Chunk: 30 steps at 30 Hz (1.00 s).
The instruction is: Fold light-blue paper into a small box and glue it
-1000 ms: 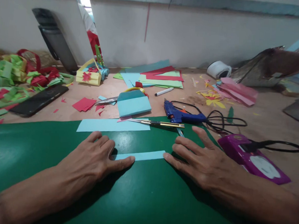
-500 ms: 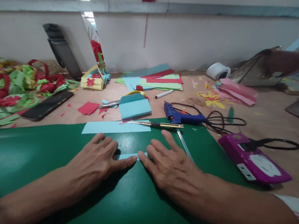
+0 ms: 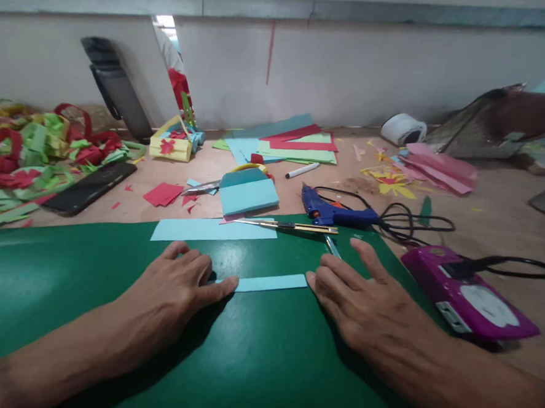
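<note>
A narrow folded light-blue paper strip (image 3: 271,283) lies on the green mat (image 3: 244,362). My left hand (image 3: 182,278) is closed on its left part, the thumb pressed on top and the fingers curled behind. At the strip's right end is my right hand (image 3: 354,289), thumb and forefinger pressed together on its tip and the little finger raised. Beyond the hands lies a wider light-blue paper strip (image 3: 192,230). A slim gold-coloured cutter (image 3: 299,227) rests across its right end. Partly behind my right hand is a clear stick (image 3: 332,247).
A blue glue gun (image 3: 339,214) and a purple power strip (image 3: 470,296) with black cords lie to the right. Behind the mat are scissors (image 3: 202,188), a folded blue paper (image 3: 249,196) and red paper squares (image 3: 163,194). A phone (image 3: 91,187) lies left, beside heaped paper crafts (image 3: 49,147).
My right hand has slid rightward along the narrow strip to its end, uncovering its middle. My left hand stays nearly in place. The view has shifted slightly.
</note>
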Tool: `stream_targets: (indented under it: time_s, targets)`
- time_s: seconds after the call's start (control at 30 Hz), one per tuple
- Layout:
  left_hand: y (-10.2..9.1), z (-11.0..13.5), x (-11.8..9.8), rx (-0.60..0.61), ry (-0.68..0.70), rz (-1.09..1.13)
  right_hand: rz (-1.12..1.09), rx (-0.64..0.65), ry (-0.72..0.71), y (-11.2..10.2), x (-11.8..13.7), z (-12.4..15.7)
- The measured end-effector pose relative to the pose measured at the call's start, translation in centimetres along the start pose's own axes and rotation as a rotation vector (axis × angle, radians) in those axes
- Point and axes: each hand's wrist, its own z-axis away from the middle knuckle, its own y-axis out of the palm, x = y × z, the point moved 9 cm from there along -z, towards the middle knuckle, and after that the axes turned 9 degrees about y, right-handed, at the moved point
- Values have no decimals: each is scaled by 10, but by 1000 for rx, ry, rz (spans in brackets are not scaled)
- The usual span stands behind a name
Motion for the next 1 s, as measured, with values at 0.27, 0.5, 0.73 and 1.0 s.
stream_targets:
  time_s: [0.27,0.5,0.73,1.0]
  targets:
    - [2,-8,-3,-204,-197,138,-347,44,218,-29,-29,-31]
    - [-12,-15,-7,-366,-325,261,-841,414,405,5,-11,-52]
    - [-14,-10,-10,-433,-335,299,-973,480,346,16,1,-57]
    - [-10,-8,-15,-386,-280,296,-831,484,285,17,8,-56]
